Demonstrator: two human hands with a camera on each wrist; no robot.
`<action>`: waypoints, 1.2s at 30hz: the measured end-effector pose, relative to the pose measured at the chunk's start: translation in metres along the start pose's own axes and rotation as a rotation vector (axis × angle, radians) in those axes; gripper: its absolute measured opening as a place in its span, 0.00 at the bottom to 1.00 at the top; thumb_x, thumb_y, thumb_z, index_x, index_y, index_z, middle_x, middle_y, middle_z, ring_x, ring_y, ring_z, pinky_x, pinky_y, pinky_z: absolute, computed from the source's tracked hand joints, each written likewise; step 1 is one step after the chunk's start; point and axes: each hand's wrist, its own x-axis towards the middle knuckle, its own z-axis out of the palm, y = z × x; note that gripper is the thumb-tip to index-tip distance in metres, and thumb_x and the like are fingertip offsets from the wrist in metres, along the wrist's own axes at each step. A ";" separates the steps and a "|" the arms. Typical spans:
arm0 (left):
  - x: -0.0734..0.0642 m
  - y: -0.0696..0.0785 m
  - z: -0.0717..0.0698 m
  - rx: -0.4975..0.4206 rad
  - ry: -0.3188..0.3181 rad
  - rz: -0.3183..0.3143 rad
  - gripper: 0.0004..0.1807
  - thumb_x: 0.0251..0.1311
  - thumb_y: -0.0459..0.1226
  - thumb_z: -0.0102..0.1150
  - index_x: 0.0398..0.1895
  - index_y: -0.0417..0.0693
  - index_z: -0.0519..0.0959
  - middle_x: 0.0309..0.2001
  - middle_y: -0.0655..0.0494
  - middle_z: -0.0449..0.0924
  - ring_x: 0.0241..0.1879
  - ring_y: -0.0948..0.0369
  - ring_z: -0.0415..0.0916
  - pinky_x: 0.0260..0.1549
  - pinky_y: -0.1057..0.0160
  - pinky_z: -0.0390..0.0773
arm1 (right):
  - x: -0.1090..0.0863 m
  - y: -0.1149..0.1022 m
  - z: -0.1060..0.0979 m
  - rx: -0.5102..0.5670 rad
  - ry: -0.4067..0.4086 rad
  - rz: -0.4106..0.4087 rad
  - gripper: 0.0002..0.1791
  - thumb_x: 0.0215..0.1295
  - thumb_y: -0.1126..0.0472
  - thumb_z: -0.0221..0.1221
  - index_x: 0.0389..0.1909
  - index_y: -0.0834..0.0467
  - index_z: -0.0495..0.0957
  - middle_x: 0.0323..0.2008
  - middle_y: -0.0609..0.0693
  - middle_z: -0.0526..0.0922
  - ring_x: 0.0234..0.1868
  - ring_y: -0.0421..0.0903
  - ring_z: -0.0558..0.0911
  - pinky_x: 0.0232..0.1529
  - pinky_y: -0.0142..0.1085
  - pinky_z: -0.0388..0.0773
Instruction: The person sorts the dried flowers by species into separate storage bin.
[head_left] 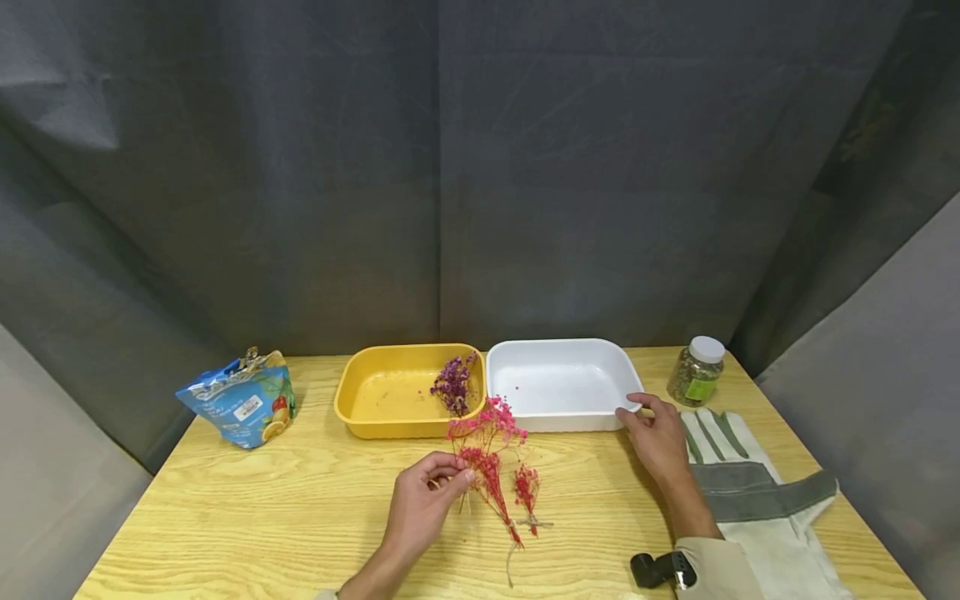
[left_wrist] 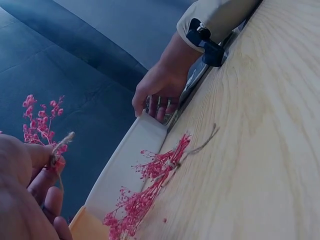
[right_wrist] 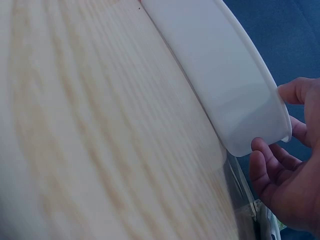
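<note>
My left hand [head_left: 427,500] pinches a small bunch of pink dried flowers [left_wrist: 42,120] by its stems, where twine is tied. Its pink blossoms [head_left: 491,421] reach up to the front of the two trays. Below lie red dried flower bunches [head_left: 527,487] on the table, tied with twine. At the near right corner of the white tray [head_left: 562,421], my right hand [head_left: 656,433] grips the rim, thumb on the edge and other fingers by the outer wall [right_wrist: 240,100]. A purple dried flower bunch [head_left: 453,386] leans inside the yellow tray [head_left: 397,429].
The yellow tray stands left of the white one, close beside it. A blue pouch [head_left: 251,404] is at the far left. To the right are a lidded jar [head_left: 697,372] and a pair of work gloves [head_left: 750,492]. Dark curtain [head_left: 525,167] hangs behind the table.
</note>
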 end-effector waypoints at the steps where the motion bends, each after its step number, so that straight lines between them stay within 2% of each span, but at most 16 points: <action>1: 0.001 0.000 0.001 -0.007 -0.004 0.003 0.13 0.55 0.41 0.68 0.39 0.43 0.82 0.34 0.51 0.84 0.30 0.65 0.75 0.31 0.70 0.74 | 0.000 0.000 0.000 0.003 -0.003 -0.001 0.24 0.67 0.48 0.56 0.59 0.56 0.73 0.62 0.61 0.64 0.49 0.53 0.72 0.44 0.40 0.65; 6: 0.008 0.002 0.008 -0.035 -0.007 0.029 0.13 0.54 0.41 0.69 0.39 0.43 0.82 0.34 0.50 0.83 0.29 0.66 0.73 0.29 0.72 0.73 | 0.000 0.001 -0.001 0.009 -0.002 -0.003 0.24 0.67 0.48 0.57 0.58 0.56 0.73 0.61 0.61 0.65 0.48 0.52 0.71 0.43 0.39 0.65; 11: 0.018 0.004 0.017 -0.030 0.016 0.073 0.15 0.54 0.39 0.69 0.42 0.42 0.81 0.33 0.50 0.83 0.28 0.66 0.72 0.28 0.73 0.71 | -0.001 0.001 -0.001 0.008 -0.004 0.003 0.24 0.67 0.48 0.56 0.59 0.56 0.73 0.61 0.61 0.65 0.49 0.52 0.71 0.44 0.40 0.65; 18: 0.032 0.007 0.030 0.000 0.017 0.122 0.17 0.54 0.37 0.68 0.48 0.48 0.80 0.32 0.51 0.84 0.24 0.67 0.70 0.25 0.74 0.69 | -0.001 0.000 0.001 -0.003 -0.004 0.009 0.25 0.67 0.47 0.56 0.59 0.56 0.72 0.62 0.61 0.65 0.50 0.54 0.71 0.46 0.42 0.65; 23: 0.043 0.010 0.037 0.066 0.018 0.152 0.17 0.55 0.37 0.67 0.49 0.51 0.79 0.30 0.54 0.83 0.23 0.66 0.70 0.22 0.73 0.68 | 0.000 0.000 0.000 0.004 0.006 0.012 0.24 0.66 0.48 0.57 0.58 0.55 0.73 0.61 0.60 0.66 0.50 0.53 0.72 0.45 0.41 0.65; 29: 0.057 0.014 0.045 0.120 0.054 0.204 0.15 0.56 0.39 0.67 0.47 0.55 0.79 0.28 0.57 0.83 0.23 0.63 0.71 0.23 0.71 0.68 | 0.001 0.000 0.001 0.006 0.009 0.016 0.24 0.66 0.48 0.57 0.58 0.55 0.73 0.61 0.60 0.66 0.50 0.53 0.72 0.45 0.40 0.65; 33: 0.067 0.013 0.051 0.139 0.070 0.208 0.14 0.56 0.40 0.67 0.46 0.54 0.80 0.28 0.57 0.83 0.22 0.65 0.70 0.22 0.70 0.69 | 0.001 0.001 0.001 0.003 0.005 0.021 0.24 0.66 0.48 0.57 0.59 0.55 0.73 0.61 0.60 0.65 0.50 0.54 0.72 0.46 0.41 0.66; 36: 0.074 0.012 0.055 0.176 0.077 0.187 0.14 0.56 0.39 0.66 0.46 0.56 0.80 0.28 0.61 0.83 0.21 0.67 0.69 0.22 0.69 0.69 | 0.001 0.001 0.001 0.001 0.007 0.021 0.23 0.67 0.49 0.57 0.59 0.55 0.73 0.61 0.60 0.65 0.50 0.54 0.72 0.46 0.42 0.65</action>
